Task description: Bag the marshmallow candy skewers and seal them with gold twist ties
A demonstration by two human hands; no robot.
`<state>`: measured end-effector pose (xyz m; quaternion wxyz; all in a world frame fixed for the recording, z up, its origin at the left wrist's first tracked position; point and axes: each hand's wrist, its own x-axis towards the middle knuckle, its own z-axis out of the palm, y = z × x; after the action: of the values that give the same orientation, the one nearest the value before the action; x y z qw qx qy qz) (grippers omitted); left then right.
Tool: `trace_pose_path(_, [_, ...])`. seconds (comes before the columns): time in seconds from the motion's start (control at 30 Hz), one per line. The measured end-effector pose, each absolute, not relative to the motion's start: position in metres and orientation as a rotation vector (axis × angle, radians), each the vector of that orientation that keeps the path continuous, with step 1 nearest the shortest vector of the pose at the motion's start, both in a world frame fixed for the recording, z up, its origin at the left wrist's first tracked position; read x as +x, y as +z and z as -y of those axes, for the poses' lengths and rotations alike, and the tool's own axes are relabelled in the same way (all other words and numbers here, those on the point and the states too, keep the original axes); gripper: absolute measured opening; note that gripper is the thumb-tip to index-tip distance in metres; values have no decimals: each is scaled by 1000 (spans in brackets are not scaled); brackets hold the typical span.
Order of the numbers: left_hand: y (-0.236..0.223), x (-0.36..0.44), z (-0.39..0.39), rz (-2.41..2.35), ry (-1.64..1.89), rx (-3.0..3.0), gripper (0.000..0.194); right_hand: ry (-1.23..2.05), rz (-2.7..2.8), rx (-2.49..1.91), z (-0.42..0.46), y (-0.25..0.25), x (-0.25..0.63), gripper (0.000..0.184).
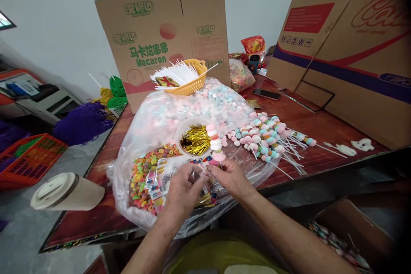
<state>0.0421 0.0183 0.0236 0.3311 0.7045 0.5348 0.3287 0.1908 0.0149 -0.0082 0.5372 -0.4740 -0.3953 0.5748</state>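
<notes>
A marshmallow skewer (215,143), with pink, white and coloured pieces stacked on it, stands nearly upright above my hands. My right hand (230,176) pinches its stick just under the lowest pink piece. My left hand (186,186) is closed close beside it, thumb and finger on what looks like a clear plastic wrapper (196,174). Behind the skewer is a round tub (181,128) of gold tinsel ties (199,139). Printed wrappers (159,180) and coloured ring-shaped candies (141,180) lie left of my hands. Loose marshmallows (221,96) spread over the plastic sheet beyond.
Finished-looking skewers (266,137) are piled at the right. A yellow basket (189,87) of white sticks stands at the back, before a cardboard box (163,34). Another large box (346,51) is at right, a phone (266,93) near it. A lidded cup (69,192) is at left.
</notes>
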Motion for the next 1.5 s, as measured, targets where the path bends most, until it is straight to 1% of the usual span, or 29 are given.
trace_pose_path(0.07, [21,45,-14,-1342,879,1732,19,1342,951,-1115,-12,-11,194,31])
trace_pose_path(0.17, [16,44,-12,-1246,894,1783,22,1342,985,-1108,-11,-8,205,29])
trace_pose_path(0.33, [9,36,-19,-1088,726,1908,25,1467,1025,-1066,-17,-1,212,30])
trace_pose_path(0.4, [6,34,-22,-1064,651,1936,28,1436,1020,-1070,-18,-5,208,31])
trace_pose_path(0.47, [4,36,-22,-1124,626,1948,23,1373,1012,-1100,-18,-13,204,32])
trace_pose_path(0.5, [3,37,-22,-1181,635,1939,19,1347,1006,-1116,-17,-17,203,33])
trace_pose_path(0.53, [1,39,-21,-1242,654,1921,19,1330,995,-1128,-17,-21,201,34])
trace_pose_path(0.6, [-5,43,-20,-1316,696,1857,24,1315,969,-1138,-17,-28,198,33])
trace_pose_path(0.67, [-15,46,-21,-1305,735,1779,17,1296,937,-1140,-19,-35,194,32])
trace_pose_path(0.87, [-48,41,-38,-1217,825,1737,21,1347,833,-1129,-31,-58,193,44])
trace_pose_path(0.93, [-48,38,-42,-1204,828,1776,21,1397,829,-1116,-34,-60,199,48])
trace_pose_path(1.0, [-44,35,-44,-1163,793,1820,22,1446,845,-1099,-36,-57,207,48])
trace_pose_path(1.13, [-31,34,-47,-1066,714,1820,20,1495,962,-1059,-42,-45,213,34])
trace_pose_path(1.23, [-27,34,-49,-1053,750,1590,20,1438,1002,-1061,-45,-39,211,29])
trace_pose_path(1.37, [-28,33,-49,-1076,758,1416,24,1320,1004,-1120,-44,-33,206,31])
trace_pose_path(1.5, [-23,33,-49,-1096,753,1666,24,1263,988,-1155,-42,-27,205,37])
